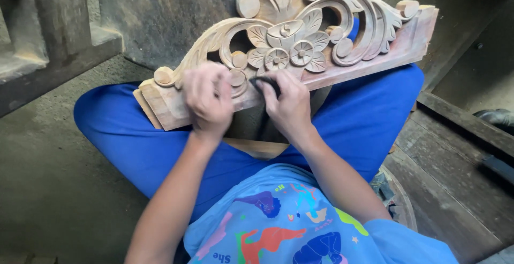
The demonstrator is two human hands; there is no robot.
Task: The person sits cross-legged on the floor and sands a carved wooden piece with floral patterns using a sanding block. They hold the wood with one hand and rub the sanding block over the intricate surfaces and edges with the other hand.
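A pale carved wooden panel (300,34) with scrolls and flowers rests across my lap, on my blue trousers (134,135). My left hand (209,101) is blurred and grips the panel's lower rail near its left end. Beside it, my right hand (289,103) presses a small dark piece, likely sandpaper (266,83), against the rail just below the flowers.
I sit cross-legged on a grey concrete floor (48,189). Rough wooden beams (53,44) stand at the upper left. Dark wooden planks (455,157) lie at the right, with a round dark object (399,205) beside my right knee.
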